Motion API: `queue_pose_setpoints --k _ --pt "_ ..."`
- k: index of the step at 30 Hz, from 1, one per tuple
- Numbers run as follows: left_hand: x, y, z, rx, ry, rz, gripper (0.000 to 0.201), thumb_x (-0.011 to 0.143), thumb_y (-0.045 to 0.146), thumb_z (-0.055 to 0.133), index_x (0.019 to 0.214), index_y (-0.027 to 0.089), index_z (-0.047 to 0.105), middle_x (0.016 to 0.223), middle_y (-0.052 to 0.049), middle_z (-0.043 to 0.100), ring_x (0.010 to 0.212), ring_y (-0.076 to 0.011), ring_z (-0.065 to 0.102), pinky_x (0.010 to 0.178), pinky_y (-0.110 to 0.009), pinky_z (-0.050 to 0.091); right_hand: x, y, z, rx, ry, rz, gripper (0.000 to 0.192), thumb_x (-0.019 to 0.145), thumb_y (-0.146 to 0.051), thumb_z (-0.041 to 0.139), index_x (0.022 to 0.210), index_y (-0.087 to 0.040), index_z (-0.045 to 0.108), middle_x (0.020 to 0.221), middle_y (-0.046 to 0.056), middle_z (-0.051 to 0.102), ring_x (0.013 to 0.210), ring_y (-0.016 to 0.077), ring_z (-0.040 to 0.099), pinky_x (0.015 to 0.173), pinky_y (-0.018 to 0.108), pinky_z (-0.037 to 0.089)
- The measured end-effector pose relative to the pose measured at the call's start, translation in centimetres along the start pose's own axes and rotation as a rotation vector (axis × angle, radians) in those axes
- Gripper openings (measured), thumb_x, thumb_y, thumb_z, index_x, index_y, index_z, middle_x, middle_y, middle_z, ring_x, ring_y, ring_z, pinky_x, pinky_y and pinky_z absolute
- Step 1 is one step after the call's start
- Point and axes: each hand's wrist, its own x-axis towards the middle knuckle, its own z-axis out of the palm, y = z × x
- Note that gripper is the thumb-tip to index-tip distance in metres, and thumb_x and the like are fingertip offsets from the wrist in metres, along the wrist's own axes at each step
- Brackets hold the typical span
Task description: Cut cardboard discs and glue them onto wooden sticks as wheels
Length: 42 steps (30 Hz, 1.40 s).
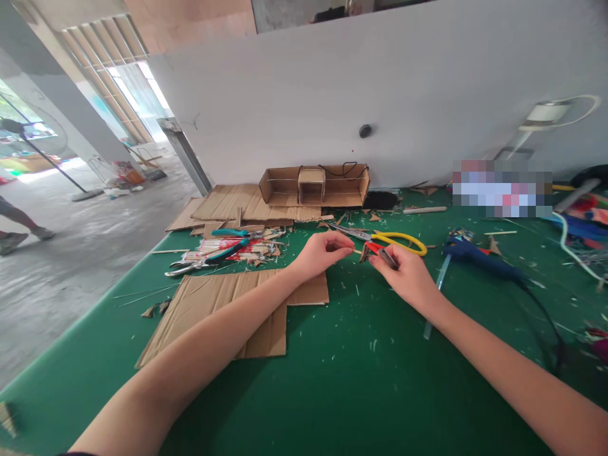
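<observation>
The left hand [322,252] is closed in a pinch on a thin wooden stick [357,251], held just above the green table [361,380]. The right hand [403,272] is wrapped around a small red-handled cutter [379,252], whose tip meets the stick's free end — the two hands sit close together near the table's middle.

Just behind them lie yellow-handled scissors [399,239], and to the right a blue glue gun [479,259] with its black cord trailing off. Under the left forearm lies a flat cardboard sheet [223,316]; beyond it, teal-handled pliers [209,258] rest among cardboard scraps and sticks.

Against the white wall stands an open cardboard box [313,187] on its side — a smaller cardboard cube sits inside its middle, and a black wire loops over its top edge. The side compartments look bare, though their depths are dim.
</observation>
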Motion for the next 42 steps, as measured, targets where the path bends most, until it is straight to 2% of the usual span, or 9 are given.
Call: queue_pose_setpoints --k 6,11,15,24,34,42 --pt "-0.3 -0.3 0.7 0.248 0.056 0.126 0.017 0.079 0.025 0.059 0.092 0.016 0.065 0.086 -0.005 0.068 0.075 -0.0121 0.060 0.072 -0.027 0.049 0.0 0.3 -0.2 -0.017 -0.068 -0.018 0.028 0.080 -0.042 0.048 0.066 -0.019 0.056 0.050 -0.004 0.041 0.045 0.0105 0.033 0.044 0.025 0.026" --pt "-0.3 -0.6 0.8 0.517 0.029 0.210 0.014 0.083 0.025 0.053 0.086 0.018 0.065 0.084 -0.004 0.066 0.074 -0.0133 0.057 0.069 -0.027 0.046 0.0 0.5 -0.1 -0.067 -0.036 -0.051 0.029 0.080 -0.041 0.049 0.059 -0.020 0.047 0.049 -0.005 0.039 0.045 0.0098 0.031 0.044 0.025 0.026" --pt "-0.4 -0.5 0.8 0.607 -0.039 0.288 0.015 0.086 0.021 0.048 0.086 0.017 0.063 0.082 -0.004 0.063 0.079 -0.0144 0.056 0.075 -0.028 0.045 0.1 0.8 -0.1 -0.061 -0.084 -0.036 0.031 0.079 -0.042 0.050 0.058 -0.021 0.041 0.050 -0.005 0.035 0.046 0.0097 0.031 0.044 0.025 0.026" --pt "-0.9 -0.2 1.0 0.634 -0.051 0.317 0.016 0.087 0.020 0.047 0.085 0.016 0.062 0.082 -0.005 0.062 0.080 -0.0150 0.055 0.076 -0.029 0.045 0.4 1.2 -0.3 -0.057 -0.171 0.003 0.028 0.078 -0.044 0.047 0.066 -0.019 0.050 0.054 -0.003 0.040 0.049 0.0119 0.037 0.047 0.026 0.030" --pt "-0.9 -0.2 1.0 0.613 -0.029 0.322 0.014 0.085 0.017 0.048 0.083 0.015 0.062 0.080 -0.004 0.062 0.076 -0.0138 0.055 0.073 -0.028 0.046 0.5 1.3 -0.3 -0.005 -0.167 0.040 0.026 0.077 -0.042 0.050 0.069 -0.018 0.056 0.052 -0.004 0.041 0.048 0.0113 0.036 0.046 0.025 0.030" --pt "-0.6 -0.2 1.0 0.566 -0.001 0.283 0.013 0.082 0.016 0.052 0.085 0.016 0.065 0.080 -0.003 0.065 0.070 -0.0117 0.055 0.067 -0.025 0.046 0.7 1.7 0.0 0.143 -0.100 0.093 0.025 0.075 -0.042 0.056 0.079 -0.018 0.065 0.073 0.003 0.062 0.062 0.0171 0.052 0.060 0.032 0.040"
